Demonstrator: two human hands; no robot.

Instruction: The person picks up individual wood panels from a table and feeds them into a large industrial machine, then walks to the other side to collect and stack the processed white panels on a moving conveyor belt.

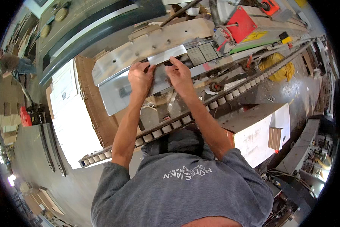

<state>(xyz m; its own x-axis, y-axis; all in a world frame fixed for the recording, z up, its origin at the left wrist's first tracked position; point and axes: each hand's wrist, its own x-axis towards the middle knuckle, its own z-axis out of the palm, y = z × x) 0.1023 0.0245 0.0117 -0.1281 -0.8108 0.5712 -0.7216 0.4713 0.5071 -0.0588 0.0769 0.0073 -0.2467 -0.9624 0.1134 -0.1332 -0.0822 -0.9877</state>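
A bright, flat, whitish strip (167, 55) lies along the metal bed of a machine in front of me; I cannot tell whether it is metal, paper or plastic. My left hand (140, 78) has its fingers curled, with thumb and fingertips pinched at the strip's lower left corner. At its lower right edge my right hand (180, 77) bends its fingers, index fingertip against the strip. Beneath both hands slopes a grey metal plate (119, 92). Right of the strip sits a dark panel with pale labels (202, 53).
A rail of white rollers (185, 120) crosses before my body. Cardboard boxes stand at left (73, 109) and right (258, 132). A red plate (242, 24) rises behind, and yellow cloth or plastic (277, 67) lies far right. A pallet jack (32, 116) and another person (17, 65) are far left.
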